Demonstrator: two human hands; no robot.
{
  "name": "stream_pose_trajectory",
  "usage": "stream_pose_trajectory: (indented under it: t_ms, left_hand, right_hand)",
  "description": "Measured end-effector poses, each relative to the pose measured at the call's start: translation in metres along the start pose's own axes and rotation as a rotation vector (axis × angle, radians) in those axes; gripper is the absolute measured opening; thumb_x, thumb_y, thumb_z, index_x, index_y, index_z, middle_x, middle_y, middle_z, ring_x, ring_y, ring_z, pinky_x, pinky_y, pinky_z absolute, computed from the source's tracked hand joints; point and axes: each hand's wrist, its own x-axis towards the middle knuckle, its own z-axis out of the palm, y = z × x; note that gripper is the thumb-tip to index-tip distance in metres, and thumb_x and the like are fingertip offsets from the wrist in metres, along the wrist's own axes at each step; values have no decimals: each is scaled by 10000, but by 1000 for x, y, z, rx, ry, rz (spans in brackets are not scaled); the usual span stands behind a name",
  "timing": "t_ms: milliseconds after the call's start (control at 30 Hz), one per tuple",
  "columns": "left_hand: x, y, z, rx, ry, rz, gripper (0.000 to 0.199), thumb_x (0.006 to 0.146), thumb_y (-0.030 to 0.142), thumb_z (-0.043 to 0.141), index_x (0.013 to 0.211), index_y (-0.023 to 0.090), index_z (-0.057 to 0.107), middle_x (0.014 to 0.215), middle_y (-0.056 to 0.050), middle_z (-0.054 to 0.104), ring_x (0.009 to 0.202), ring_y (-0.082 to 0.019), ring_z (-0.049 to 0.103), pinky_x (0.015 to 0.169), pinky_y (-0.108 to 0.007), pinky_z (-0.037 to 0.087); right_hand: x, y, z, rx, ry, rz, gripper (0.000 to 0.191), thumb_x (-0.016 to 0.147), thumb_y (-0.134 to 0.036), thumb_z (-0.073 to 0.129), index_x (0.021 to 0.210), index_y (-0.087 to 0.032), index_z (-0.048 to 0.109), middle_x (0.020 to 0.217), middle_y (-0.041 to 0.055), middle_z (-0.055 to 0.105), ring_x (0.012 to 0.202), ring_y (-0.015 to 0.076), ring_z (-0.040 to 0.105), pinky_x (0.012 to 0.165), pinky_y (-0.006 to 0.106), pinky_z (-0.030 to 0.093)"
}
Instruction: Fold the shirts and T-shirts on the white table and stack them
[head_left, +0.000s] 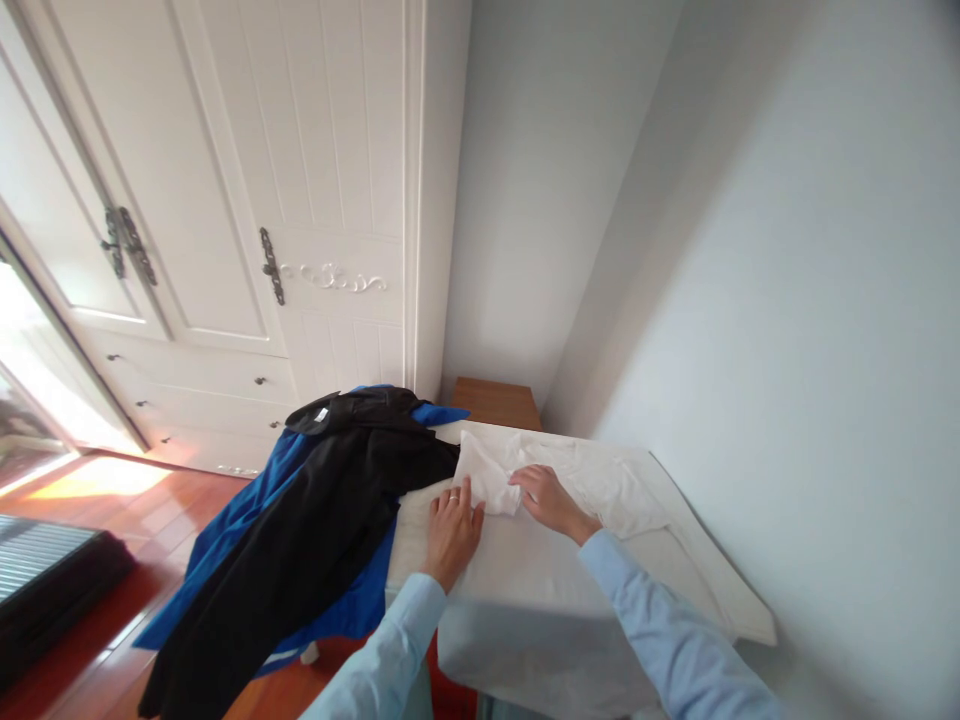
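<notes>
"Resting where, exactly, was the thin white cloth?"

"On the table draped in smooth white fabric, just ahead of the left hand and reaching to the fingertips of the right hand."

"How were the hands set?"

"The left, wearing a thin ring, had its fingers spread, tips at the cloth's near-left edge. The right's fingers were bent at the cloth's right side; whether they pinched it, I could not tell."

"And around it?"

"Rumpled white fabric spread rightward. To the left, a long black garment lay over a bright blue garment."
</notes>
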Motion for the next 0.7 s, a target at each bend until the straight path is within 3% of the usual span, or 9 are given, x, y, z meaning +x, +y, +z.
stream_pose_trajectory:
  t_ms: [133, 233, 333, 533, 700]
  left_hand:
    - [0, 1, -3, 20, -45, 7, 450, 1025, 338, 386, 1393, 105, 499, 1222, -152, 658, 1131, -302, 569, 945, -443, 409]
    - [2, 2, -7, 36, -82, -8, 339, 989, 266, 441, 1274, 147, 581, 1233, -134, 642, 1151, -291, 553, 956, -435, 400]
    - [3, 4, -12, 30, -114, -24, 244, 948, 218, 479, 1134, 175, 630, 1197, -115, 644, 1153, -280, 547, 970, -424, 387]
    - [3, 5, -15, 4, -132, -41, 218, 932, 209, 483, 1075, 168, 643, 1203, -119, 647, 1157, -290, 544, 984, -440, 377]
    - [4, 5, -14, -5, -123, -40, 213, 923, 207, 492, 1065, 174, 648, 1202, -127, 646, 1155, -293, 544, 971, -449, 384]
  right_hand:
    - [34, 5, 19, 32, 49, 332, 396, 850, -135, 544, 1219, -190, 677, 1254, 137, 681, 1182, 243, 606, 1012, 367, 442]
    - [59, 20, 32, 44, -1, 511, 200, 800, -171, 639, 968, -164, 748, 1002, 150, 752, 975, 273, 688, 866, 365, 504]
    - [75, 35, 38, 93, -27, 532, 104, 707, -108, 671, 717, -193, 729, 790, 73, 759, 812, 236, 710, 758, 313, 516]
    - [74, 47, 35, 166, 76, 511, 182, 829, -165, 560, 821, -199, 738, 929, 65, 783, 901, 196, 721, 816, 287, 517]
    - [56, 46, 47, 180, 102, 570, 77, 743, -260, 689, 687, -207, 689, 748, 56, 758, 754, 229, 717, 690, 301, 523]
